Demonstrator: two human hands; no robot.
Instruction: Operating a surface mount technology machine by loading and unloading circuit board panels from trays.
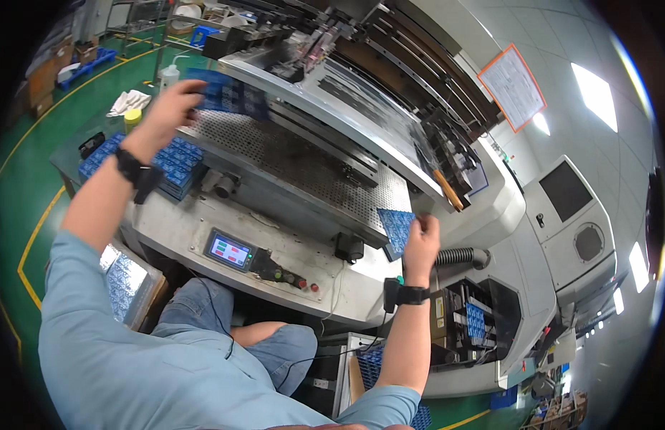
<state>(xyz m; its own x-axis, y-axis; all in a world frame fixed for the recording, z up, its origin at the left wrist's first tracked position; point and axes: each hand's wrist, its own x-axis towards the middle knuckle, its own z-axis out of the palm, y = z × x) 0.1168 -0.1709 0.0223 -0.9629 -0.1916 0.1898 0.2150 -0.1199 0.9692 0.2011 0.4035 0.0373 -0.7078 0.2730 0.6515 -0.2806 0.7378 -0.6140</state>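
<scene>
On the far left, my left hand (pixel 176 107) is closed at the edge of a blue circuit board panel (pixel 235 97), which is smeared by motion. That panel hangs over the left end of a perforated metal table (pixel 296 161), under a framed printing screen (pixel 361 104). My right hand (pixel 424 240) pinches another blue circuit board panel (pixel 397 228) at the table's right front corner. Just below my left forearm, a stack of blue panels (pixel 176 168) lies beside the table.
A control touchscreen (pixel 230 249) and buttons (pixel 301 284) sit on the machine's front ledge. Near my left hand are a white squeeze bottle (pixel 169 76), a yellow-capped bottle (pixel 133 117) and a white cloth (pixel 128 103). A ribbed hose (pixel 458 256) runs behind my right wrist.
</scene>
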